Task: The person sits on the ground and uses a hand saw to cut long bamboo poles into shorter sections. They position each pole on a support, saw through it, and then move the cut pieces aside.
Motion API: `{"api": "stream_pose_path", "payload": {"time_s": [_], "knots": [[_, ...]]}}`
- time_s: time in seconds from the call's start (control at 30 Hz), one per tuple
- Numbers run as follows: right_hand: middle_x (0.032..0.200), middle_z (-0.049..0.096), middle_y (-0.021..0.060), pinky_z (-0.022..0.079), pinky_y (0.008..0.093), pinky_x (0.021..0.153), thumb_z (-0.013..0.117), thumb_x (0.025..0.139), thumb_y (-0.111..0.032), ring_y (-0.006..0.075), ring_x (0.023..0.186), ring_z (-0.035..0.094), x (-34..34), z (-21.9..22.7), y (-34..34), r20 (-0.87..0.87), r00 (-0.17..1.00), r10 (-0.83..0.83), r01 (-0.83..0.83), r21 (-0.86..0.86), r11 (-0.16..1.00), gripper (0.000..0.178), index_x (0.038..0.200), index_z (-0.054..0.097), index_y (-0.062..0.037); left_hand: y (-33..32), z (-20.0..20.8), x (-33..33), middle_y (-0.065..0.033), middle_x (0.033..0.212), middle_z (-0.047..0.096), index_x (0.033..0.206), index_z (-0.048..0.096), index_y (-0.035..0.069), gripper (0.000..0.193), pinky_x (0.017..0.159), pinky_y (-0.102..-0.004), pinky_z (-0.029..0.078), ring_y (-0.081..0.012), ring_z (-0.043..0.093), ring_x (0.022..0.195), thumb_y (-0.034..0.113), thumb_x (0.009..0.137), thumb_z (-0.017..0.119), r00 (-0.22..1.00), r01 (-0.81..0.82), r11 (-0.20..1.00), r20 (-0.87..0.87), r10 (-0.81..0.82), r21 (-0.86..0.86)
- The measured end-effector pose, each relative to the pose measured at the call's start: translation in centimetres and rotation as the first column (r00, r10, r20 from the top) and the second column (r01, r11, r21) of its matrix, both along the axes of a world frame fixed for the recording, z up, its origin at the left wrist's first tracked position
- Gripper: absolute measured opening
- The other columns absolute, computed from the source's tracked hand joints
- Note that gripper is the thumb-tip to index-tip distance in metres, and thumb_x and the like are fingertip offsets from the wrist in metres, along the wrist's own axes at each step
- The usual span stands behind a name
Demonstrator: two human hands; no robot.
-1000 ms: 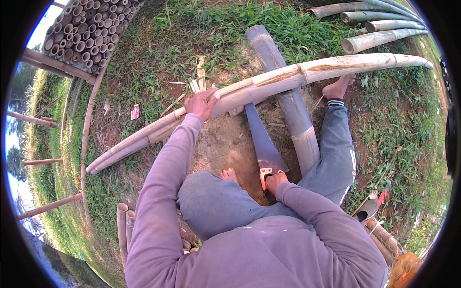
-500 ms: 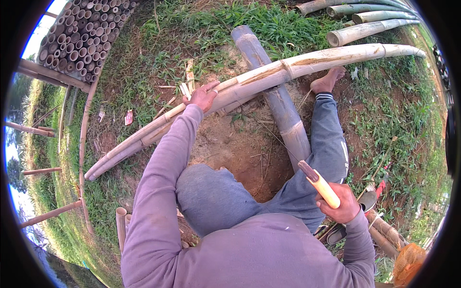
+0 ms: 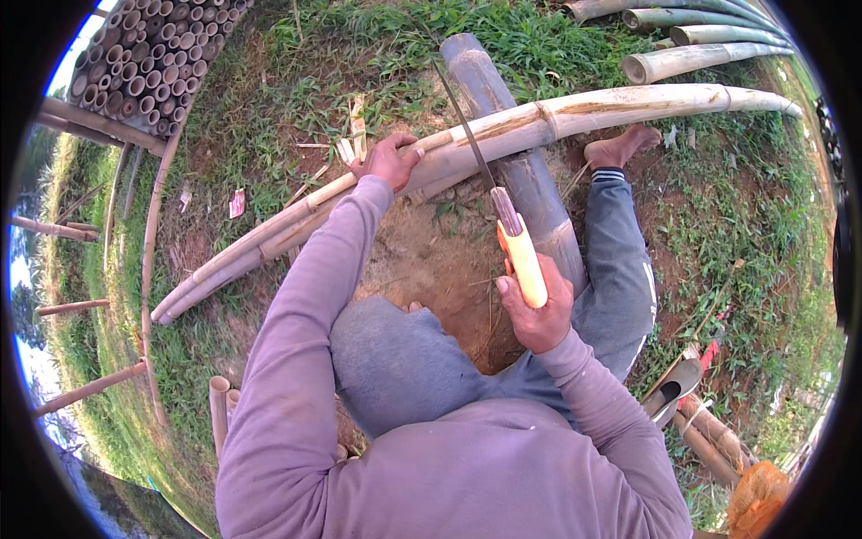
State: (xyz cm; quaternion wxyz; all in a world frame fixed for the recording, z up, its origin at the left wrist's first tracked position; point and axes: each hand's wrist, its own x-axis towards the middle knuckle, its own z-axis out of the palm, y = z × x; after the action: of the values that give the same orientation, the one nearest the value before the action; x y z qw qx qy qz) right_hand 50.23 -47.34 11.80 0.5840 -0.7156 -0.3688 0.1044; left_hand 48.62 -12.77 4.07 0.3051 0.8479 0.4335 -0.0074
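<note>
Right hand (image 3: pixel 543 313) gripping yellow-handled metal saw (image 3: pixel 505 208) mid-frame, left hand (image 3: pixel 388 163) on long pale bamboo pole (image 3: pixel 512 135), can't tell if clenched.

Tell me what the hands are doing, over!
Left hand on pale bamboo pole. Right hand gripping saw. Blade crossing over pole, contact unclear. Nothing seen blocking it.

Right hand (image 3: pixel 543 310): back from out over the right knee (image 3: pixel 620 305) half a second ago, now just beside the lower bamboo log (image 3: pixel 539 199).
Saw blade (image 3: pixel 463 127): broad side showing a second ago, now edge-on, crossing over the long bamboo pole (image 3: pixel 620 110).
Saw handle (image 3: pixel 524 260): turned since a second ago, yellow edge uppermost.
</note>
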Motion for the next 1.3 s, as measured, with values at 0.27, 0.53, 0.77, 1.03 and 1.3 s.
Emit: {"api": "stream_pose_path", "payload": {"time_s": [0.27,0.53,0.77,1.03,1.3], "knots": [[0.078,0.064,0.0106,0.052,0.0344,0.063,0.081,0.094,-0.011,0.0193,0.064,0.062,-1.1,-1.6,1.8,-0.015,1.000,0.003,-0.004,-0.042,0.999,0.032,0.117,0.065,0.0038,-0.3,0.2,-0.1,0.0010,0.145,0.070,0.141,0.070,0.032,0.049,0.124,-0.0645,0.016,-0.0254,0.061,0.139,0.057,0.099,0.066,0.999,0.007,1.000,-0.052,-0.008,-0.008],[0.077,0.063,0.0072,0.050,0.0314,0.063,0.081,0.094,-0.010,0.0141,0.065,0.059,-1.3,-2.0,1.8,-0.143,0.989,-0.023,0.013,-0.068,0.998,0.034,0.121,0.066,0.0046,-0.2,0.6,0.0,-0.0001,0.147,0.069,0.142,0.069,0.033,0.049,0.125,-0.0656,0.014,-0.0253,0.060,0.141,0.057,0.098,0.067,0.998,0.015,0.999,-0.068,-0.017,-0.030],[0.076,0.063,0.0070,0.050,0.0318,0.062,0.080,0.093,-0.008,0.0139,0.064,0.059,-1.3,-0.7,1.3,-0.131,0.991,-0.029,0.013,-0.123,0.992,0.026,0.113,0.068,0.0041,-0.1,0.1,-0.1,0.0008,0.145,0.070,0.141,0.070,0.034,0.049,0.125,-0.0643,0.013,-0.0254,0.060,0.140,0.057,0.097,0.068,0.998,-0.004,1.000,-0.061,0.003,-0.015],[0.075,0.066,0.0081,0.053,0.0328,0.064,0.079,0.092,-0.007,0.0152,0.064,0.063,-0.4,-2.0,2.5,-0.164,0.986,-0.041,0.012,-0.177,0.984,0.020,0.107,0.068,0.0024,0.4,-0.5,0.1,0.0000,0.144,0.071,0.141,0.070,0.036,0.050,0.125,-0.0632,0.013,-0.0264,0.062,0.139,0.060,0.096,0.068,0.997,-0.018,1.000,-0.073,0.017,-0.014],[0.069,0.063,0.0065,0.050,0.0322,0.060,0.078,0.095,-0.008,0.0109,0.064,0.061,1.8,-3.3,6.5,-0.154,0.985,-0.078,0.046,-0.200,0.979,0.017,0.093,0.063,-0.0015,-0.1,-0.1,0.4,-0.0013,0.144,0.072,0.139,0.071,0.035,0.049,0.124,-0.0600,0.017,-0.0266,0.062,0.138,0.059,0.096,0.069,0.999,0.007,0.999,-0.052,-0.009,-0.046]]}}
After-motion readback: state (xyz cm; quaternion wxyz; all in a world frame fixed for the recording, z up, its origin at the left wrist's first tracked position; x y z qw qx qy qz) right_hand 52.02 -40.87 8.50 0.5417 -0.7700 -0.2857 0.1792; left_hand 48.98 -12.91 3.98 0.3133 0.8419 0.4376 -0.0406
